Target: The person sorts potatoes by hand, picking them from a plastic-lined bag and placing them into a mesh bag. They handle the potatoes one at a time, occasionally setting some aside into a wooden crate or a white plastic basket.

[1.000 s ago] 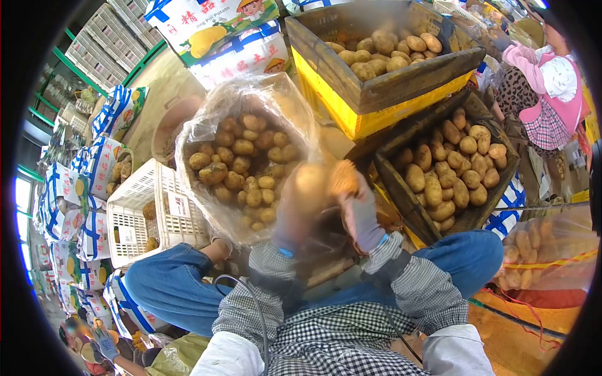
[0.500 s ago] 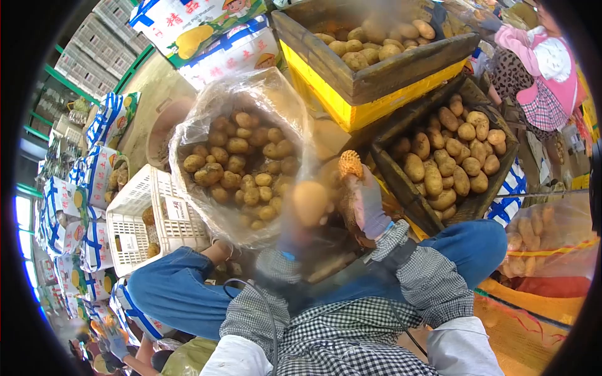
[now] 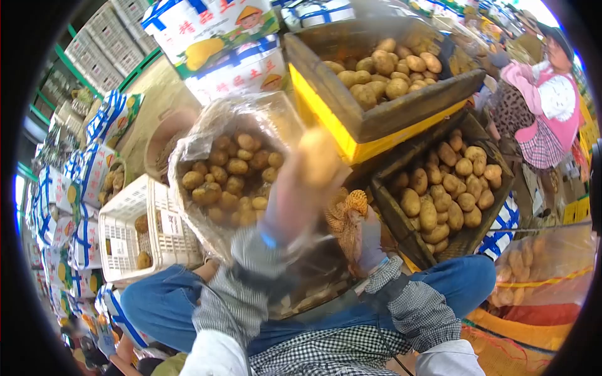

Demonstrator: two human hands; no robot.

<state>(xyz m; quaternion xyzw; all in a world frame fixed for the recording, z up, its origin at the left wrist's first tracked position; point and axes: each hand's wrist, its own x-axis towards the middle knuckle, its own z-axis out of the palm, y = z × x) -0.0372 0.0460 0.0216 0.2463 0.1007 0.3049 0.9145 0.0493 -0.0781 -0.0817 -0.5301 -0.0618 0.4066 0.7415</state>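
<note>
My left hand (image 3: 298,197), smeared by motion, is raised beside the plastic bag's right edge. At its fingertips is a blurred potato (image 3: 318,150), close to the yellow crate's near side. My right hand (image 3: 371,241), in a pale glove, is closed on a bumpy orange mesh piece (image 3: 347,219) above my lap. A clear plastic bag (image 3: 183,156), lying open left of my hands, holds many potatoes (image 3: 237,166). To the right, a dark crate (image 3: 404,219) contains more potatoes (image 3: 448,188).
A wood-rimmed yellow crate (image 3: 370,149) of potatoes stands ahead. White baskets (image 3: 141,194) are at left, and printed cartons (image 3: 213,37) are stacked behind the bag. A bag of potatoes (image 3: 533,269) lies at right. A person in pink (image 3: 558,106) is at the far right.
My left hand has moved up and forward with the potato, from low by the bag to near the yellow crate. The orange mesh in my right hand has dropped lower and tilted; the view has shifted slightly.
</note>
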